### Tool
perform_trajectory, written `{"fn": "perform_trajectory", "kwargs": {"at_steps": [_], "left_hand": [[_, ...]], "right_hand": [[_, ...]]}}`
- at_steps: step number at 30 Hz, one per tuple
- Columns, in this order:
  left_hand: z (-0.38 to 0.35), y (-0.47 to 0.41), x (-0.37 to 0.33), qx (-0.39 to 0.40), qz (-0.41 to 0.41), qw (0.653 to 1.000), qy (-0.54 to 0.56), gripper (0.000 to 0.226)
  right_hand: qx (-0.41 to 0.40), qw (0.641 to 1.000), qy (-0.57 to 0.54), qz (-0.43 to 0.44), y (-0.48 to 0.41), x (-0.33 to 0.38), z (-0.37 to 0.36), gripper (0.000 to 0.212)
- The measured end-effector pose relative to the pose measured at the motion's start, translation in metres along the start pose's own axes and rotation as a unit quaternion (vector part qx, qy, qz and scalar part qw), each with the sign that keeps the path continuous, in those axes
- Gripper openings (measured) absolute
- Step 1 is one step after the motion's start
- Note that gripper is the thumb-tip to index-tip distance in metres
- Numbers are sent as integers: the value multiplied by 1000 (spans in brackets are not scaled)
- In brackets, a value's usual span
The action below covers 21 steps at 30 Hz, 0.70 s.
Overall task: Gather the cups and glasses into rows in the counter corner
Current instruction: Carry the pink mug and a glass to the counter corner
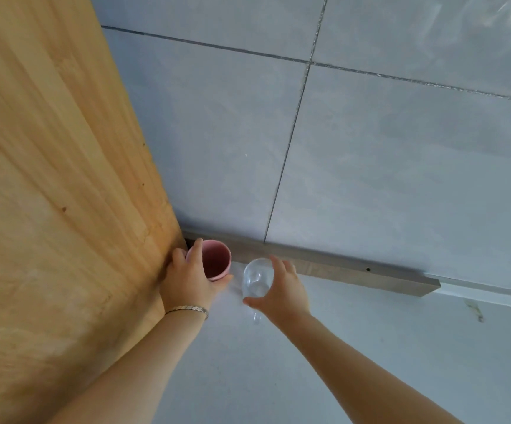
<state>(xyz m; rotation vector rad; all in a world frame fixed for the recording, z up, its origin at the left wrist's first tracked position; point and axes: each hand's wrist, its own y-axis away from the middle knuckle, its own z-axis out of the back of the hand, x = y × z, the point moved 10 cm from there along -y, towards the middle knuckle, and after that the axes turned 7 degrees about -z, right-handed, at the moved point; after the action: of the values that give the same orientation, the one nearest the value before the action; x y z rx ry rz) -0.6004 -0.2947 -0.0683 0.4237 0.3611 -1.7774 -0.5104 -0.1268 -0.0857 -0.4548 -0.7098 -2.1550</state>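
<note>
Both hands grip upright cups: pink cup [214, 260], clear glass [255, 278].

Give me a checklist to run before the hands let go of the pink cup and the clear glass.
1. Pink cup in the corner, against the wooden panel: ok.
2. Pink cup upright, mouth up: ok.
3. Left hand wrapped around the pink cup: ok.
4. Clear glass beside the cup, near the back strip: ok.
5. Right hand grip on the glass, fingers over its rim: ok.
6. Both bases flat on the counter: cannot tell, hands hide them.
7. Cup and glass apart, not knocking: ok, a gap shows.
</note>
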Motion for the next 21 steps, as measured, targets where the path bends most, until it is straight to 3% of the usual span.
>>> {"fn": "perform_trajectory", "kwargs": {"at_steps": [4, 9, 12, 15, 19, 21], "left_hand": [[2, -1, -2, -18, -18, 999, -20, 85], [1, 4, -10, 11, -21, 998, -59, 92], [6, 17, -32, 13, -84, 989, -124, 85], [11, 50, -78, 12, -197, 956, -219, 64], [-30, 124, -140, 218, -290, 898, -250, 13], [-60, 160, -167, 305, -313, 865, -246, 7]], "right_hand": [[-4, 1000, 13, -4, -9, 5, -7, 102], [71, 997, -14, -18, 15, -19, -17, 114], [134, 989, 58, -21, 42, -53, -12, 87], [207, 971, 113, -43, 73, -101, -1, 56], [234, 952, 174, -93, 117, -177, 34, 52], [221, 952, 172, -126, 140, -221, 59, 52]]}}
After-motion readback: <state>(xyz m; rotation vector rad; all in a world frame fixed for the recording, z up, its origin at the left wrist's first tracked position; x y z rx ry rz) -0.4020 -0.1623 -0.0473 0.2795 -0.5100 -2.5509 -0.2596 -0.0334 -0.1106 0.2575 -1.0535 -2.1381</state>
